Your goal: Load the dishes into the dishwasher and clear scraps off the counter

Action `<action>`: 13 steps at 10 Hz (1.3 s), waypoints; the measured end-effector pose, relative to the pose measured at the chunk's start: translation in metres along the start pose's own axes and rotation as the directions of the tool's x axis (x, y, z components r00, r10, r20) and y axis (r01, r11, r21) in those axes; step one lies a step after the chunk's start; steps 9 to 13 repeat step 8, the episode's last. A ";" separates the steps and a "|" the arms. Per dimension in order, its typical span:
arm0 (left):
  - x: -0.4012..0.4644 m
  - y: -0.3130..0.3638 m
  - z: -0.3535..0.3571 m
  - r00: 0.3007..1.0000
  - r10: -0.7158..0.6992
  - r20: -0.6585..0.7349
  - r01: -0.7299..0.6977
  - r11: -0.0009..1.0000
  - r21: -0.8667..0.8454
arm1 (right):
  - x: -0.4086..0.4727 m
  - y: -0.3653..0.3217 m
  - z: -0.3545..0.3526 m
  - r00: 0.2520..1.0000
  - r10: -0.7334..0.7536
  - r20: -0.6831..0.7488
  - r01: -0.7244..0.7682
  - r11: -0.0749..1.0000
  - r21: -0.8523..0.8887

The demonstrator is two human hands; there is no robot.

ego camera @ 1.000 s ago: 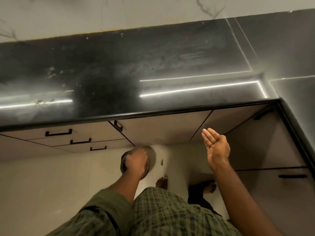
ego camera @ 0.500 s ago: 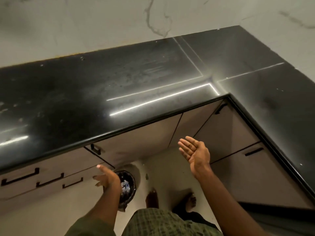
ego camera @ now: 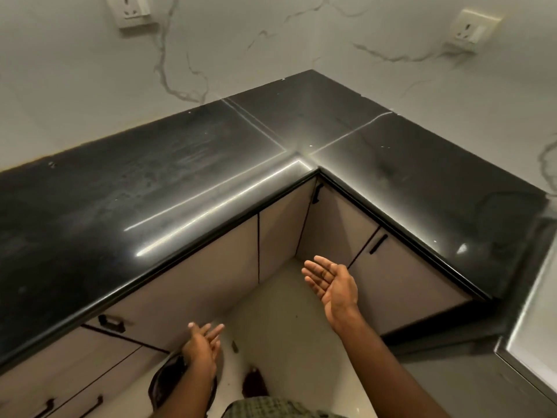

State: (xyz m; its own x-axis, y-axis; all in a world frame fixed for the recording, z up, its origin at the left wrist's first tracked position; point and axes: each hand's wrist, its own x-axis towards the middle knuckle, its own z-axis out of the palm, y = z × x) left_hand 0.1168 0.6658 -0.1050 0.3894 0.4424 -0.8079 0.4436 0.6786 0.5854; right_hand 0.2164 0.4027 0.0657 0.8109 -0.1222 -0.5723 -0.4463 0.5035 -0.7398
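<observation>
Right hand (ego camera: 333, 285) is held palm up in front of the lower cabinet doors (ego camera: 401, 285), fingers straight and slightly spread, nothing gripped. It is seen below the counter edge, touching nothing.

Left hand (ego camera: 202, 348) is held lower, nearer the body, fingers extended and loosely together, pointing up and to the right; nothing held. It is seen directly above a dark round bin (ego camera: 164, 384) on the floor; contact with the bin cannot be told, and the bin's contents are hidden by the forearm.

Black counter (ego camera: 180, 182) is laid out as an L, its inner corner seen above the right hand. The surface is glossy, with light strips reflected along the front edge and smeared streaks on the left run. A few tiny pale specks are scattered on it, near the back edge on the left and on the right run; too small to identify. No dishes are shown on the visible counter.

Below the counter: beige cabinet doors with black handles, and drawers (ego camera: 60, 372) at lower left. A small dark scrap (ego camera: 234, 346) is seen on the light floor (ego camera: 286, 321) just right of the left hand.

Marble-patterned wall (ego camera: 271, 40) is seen behind, with two sockets mounted: one (ego camera: 131, 10) upper left, one (ego camera: 470, 28) upper right. A steel-edged surface (ego camera: 533, 336) is cut off at the right frame edge.
</observation>
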 end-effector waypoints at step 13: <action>-0.172 -0.180 0.062 0.832 -0.191 0.520 -0.088 0.881 0.465 | -0.168 0.006 -0.287 0.922 -0.053 -0.384 0.207 0.906 0.370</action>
